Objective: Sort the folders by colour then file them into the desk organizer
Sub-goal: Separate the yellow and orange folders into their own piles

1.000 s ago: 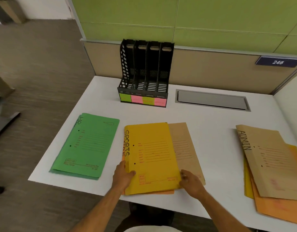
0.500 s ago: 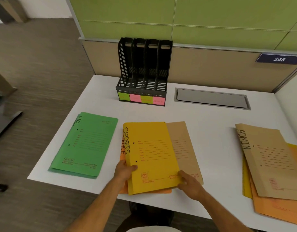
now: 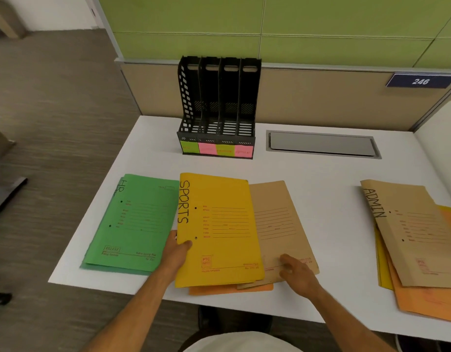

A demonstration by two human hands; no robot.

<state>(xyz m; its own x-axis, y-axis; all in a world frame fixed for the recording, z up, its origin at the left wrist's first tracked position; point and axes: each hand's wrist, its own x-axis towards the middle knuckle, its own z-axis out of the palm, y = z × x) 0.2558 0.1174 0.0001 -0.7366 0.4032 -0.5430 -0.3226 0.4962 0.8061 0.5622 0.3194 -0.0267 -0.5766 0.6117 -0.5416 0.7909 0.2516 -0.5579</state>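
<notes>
Our left hand [image 3: 177,252] pinches the yellow folder [image 3: 216,229] by its left edge; our right hand [image 3: 296,273] lies flat and open on the brown folder [image 3: 275,224] beside it, seemingly pressing. A green folder [image 3: 135,222] lies left, the black organizer [image 3: 218,107] farther back on the desk [image 3: 320,174].

Matt card folders [image 3: 216,224] lie on a smooth white worktop [image 3: 328,189]; at 12 o'clock, a black perforated plastic organizer [image 3: 219,107].
</notes>
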